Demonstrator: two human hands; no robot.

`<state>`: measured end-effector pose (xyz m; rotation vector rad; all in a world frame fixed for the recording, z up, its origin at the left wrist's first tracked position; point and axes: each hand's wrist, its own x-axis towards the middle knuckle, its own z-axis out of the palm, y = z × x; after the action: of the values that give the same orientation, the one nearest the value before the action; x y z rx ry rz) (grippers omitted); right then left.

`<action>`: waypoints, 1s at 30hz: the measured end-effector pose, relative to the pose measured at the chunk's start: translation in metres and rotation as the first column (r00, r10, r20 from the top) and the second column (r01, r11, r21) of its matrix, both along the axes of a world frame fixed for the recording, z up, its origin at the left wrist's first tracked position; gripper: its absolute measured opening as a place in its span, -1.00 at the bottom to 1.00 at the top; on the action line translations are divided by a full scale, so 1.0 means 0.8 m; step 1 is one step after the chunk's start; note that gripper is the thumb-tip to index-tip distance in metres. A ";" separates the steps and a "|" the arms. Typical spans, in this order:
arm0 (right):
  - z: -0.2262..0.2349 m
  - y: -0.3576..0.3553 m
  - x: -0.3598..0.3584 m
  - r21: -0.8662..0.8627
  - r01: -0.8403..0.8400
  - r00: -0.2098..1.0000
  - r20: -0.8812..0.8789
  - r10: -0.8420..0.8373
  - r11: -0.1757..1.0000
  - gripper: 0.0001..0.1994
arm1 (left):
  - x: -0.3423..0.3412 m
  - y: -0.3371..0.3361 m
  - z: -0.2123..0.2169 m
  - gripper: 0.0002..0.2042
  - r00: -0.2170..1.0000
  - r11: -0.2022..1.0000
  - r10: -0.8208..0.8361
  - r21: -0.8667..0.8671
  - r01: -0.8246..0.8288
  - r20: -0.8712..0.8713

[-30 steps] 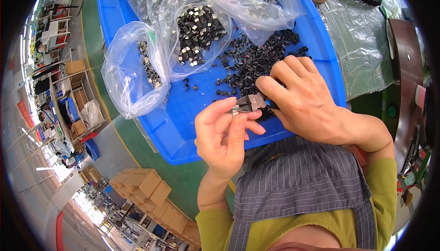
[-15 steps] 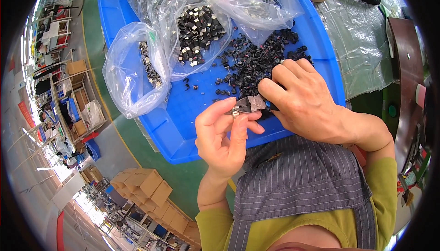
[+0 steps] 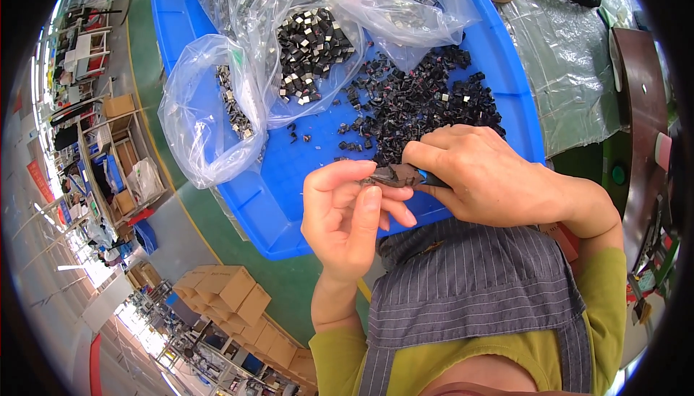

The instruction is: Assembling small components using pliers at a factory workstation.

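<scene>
My right hand is closed around a pair of cutting pliers, whose jaws point left. Opposite it, my left hand has its thumb and forefinger pinched at the jaw tips. Whatever small part sits between those fingers is mostly hidden by the fingers and jaws. Both hands are over the near side of a blue tray. Just beyond them lies a loose pile of small black pieces, with a few shiny metal bits in it.
Clear plastic bags hold small black-and-silver parts in the tray; one bag droops over its left rim. Plastic sheeting covers a surface to the right. Cardboard boxes and a shelf rack stand on the left.
My right hand has come down toward me and its grip on the pliers has changed. The jaws have turned. The silvery part seen earlier at my left fingertips is no longer clearly visible.
</scene>
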<state>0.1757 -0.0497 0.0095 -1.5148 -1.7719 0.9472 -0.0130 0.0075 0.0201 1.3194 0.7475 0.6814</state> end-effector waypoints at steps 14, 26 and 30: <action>0.009 0.004 0.006 -0.172 -0.112 0.970 -0.234 0.070 0.979 -0.84 | -0.001 -0.004 -0.004 -0.76 0.997 0.999 0.005 -0.049 -0.002 0.074; 0.001 0.001 0.005 -0.109 -0.031 0.991 -0.130 0.017 0.994 -0.82 | 0.002 -0.009 -0.004 -0.74 0.998 0.999 0.027 0.027 -0.028 0.055; 0.000 -0.001 0.005 -0.051 -0.032 0.999 0.001 0.032 0.998 -0.82 | 0.000 -0.008 -0.006 -0.73 0.999 1.000 0.006 0.018 -0.006 0.050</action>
<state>0.1800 -0.0507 0.0096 -1.5230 -1.7904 1.0138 -0.0128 0.0015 0.0150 1.3122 0.7070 0.7246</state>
